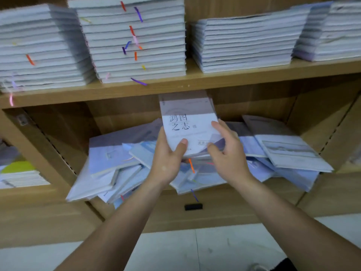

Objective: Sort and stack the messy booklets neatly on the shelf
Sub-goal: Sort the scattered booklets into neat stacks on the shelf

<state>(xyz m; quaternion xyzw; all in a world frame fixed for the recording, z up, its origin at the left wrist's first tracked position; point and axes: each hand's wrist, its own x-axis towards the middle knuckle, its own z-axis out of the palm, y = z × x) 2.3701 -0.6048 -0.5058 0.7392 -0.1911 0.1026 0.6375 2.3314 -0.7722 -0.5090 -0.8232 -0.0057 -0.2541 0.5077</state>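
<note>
A booklet (188, 122) with a mauve top band and white cover with dark characters is held up in front of the lower shelf opening. My left hand (168, 159) grips its lower left corner, thumb on the cover. My right hand (228, 153) touches its right edge and lower right corner, fingers loosely curved. Beneath the hands a messy pile of booklets (117, 163) sprawls across the lower shelf (224, 194), some overhanging its front edge, with more booklets (289, 151) tilted at the right.
The upper shelf (175, 85) carries neat stacks of booklets (136, 40) with coloured ribbons hanging out. Another stack (246, 42) stands at the right. A side compartment at the left holds a stack with a green cover (17, 169). Pale floor tiles (175, 251) lie below.
</note>
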